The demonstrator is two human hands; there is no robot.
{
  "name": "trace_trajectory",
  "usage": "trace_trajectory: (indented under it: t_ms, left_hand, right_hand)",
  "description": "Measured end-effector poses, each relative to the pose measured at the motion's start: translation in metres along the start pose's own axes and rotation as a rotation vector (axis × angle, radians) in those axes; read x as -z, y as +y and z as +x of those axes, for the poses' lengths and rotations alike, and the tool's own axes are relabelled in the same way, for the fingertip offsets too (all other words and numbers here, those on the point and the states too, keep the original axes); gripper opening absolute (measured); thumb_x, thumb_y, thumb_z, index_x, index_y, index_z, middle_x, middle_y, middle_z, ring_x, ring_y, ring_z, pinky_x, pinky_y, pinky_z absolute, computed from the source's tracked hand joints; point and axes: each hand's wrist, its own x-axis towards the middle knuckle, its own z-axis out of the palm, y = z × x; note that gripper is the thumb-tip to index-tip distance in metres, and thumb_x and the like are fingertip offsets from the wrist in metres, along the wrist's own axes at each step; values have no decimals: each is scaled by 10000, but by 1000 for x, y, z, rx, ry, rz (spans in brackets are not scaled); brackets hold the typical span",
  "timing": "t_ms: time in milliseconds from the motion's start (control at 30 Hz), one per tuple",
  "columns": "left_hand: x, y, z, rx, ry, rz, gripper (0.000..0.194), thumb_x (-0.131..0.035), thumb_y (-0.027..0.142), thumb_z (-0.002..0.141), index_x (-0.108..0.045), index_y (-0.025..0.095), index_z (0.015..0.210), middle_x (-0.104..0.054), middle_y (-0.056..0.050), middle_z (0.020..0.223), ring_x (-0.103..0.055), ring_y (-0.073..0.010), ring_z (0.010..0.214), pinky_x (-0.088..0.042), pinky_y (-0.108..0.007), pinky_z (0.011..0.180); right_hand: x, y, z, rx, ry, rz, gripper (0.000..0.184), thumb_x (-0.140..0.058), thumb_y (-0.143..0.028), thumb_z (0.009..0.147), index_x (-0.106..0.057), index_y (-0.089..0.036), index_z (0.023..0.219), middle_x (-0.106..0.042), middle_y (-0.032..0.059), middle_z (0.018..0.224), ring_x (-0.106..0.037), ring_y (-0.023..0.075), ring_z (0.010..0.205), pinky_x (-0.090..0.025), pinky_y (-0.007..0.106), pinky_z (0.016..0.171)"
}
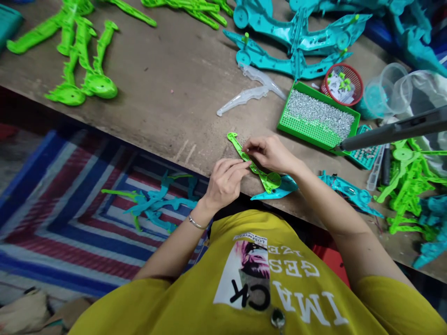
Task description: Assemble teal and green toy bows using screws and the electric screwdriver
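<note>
A narrow lime-green plastic part (270, 181) with a round end lies slantwise near the table's front edge, over a teal plastic piece (284, 187). My left hand (226, 179) is closed at the near side of the green part, its fingertips gripping the middle. Just above the same stretch, my right hand (267, 152) has its thumb and fingers pinched together. Whatever is between those fingertips is too small or hidden to make out. To the right of my right forearm lies another teal piece (349, 190) with thin wires.
A green basket (284, 114) of small metal screws stands right of centre, near a red basket (361, 88). A dark tool (394, 130) juts in from the right. Clear plastic pieces (244, 98), green parts (101, 83) and teal frames (272, 60) lie on the table.
</note>
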Motion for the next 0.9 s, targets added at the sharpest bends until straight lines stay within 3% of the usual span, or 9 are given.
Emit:
trace_trajectory:
  t_ms: [333, 567, 733, 900]
  left_hand:
    - [-7, -4, 1, -60, 3, 38, 276, -454, 42, 937, -655, 196, 1047, -775, -63, 1196, -683, -228, 1129, -479, -439, 996]
    - [-12, 2, -5, -36, 36, 74, 282, -444, 32, 922, -659, 190, 1013, -776, -87, 1179, -684, -222, 1107, -481, -426, 990]
    - [-15, 4, -7, -28, 51, 77, 289, -432, 30, 904, -660, 173, 1009, -779, -112, 1043, -678, -241, 1046, -493, -427, 943]
    - [-15, 6, -7, 12, 21, 95, 269, -439, 49, 913, -666, 185, 962, -762, -105, 926, -673, -256, 991, -518, -426, 867]
  right_hand:
    - [-3, 0, 0, 9, 6, 36, 222, -519, -99, 829, -700, -125, 956, -751, 57, 896, -664, 154, 811, -470, 276, 792]
    - [1, -10, 2, 35, 7, 5, 500, -470, -13, 670, -665, -110, 1120, -739, 85, 1034, -642, 152, 806, -494, 282, 767]
    - [-4, -24, 15, 112, -47, -119, 418, -490, -19, 751, -669, -123, 1115, -739, 102, 1048, -646, 186, 895, -499, 319, 849]
    - [-15, -20, 26, 160, -114, -195, 294, -495, -52, 859, -689, -135, 1065, -727, 112, 1022, -632, 202, 970, -477, 316, 866]
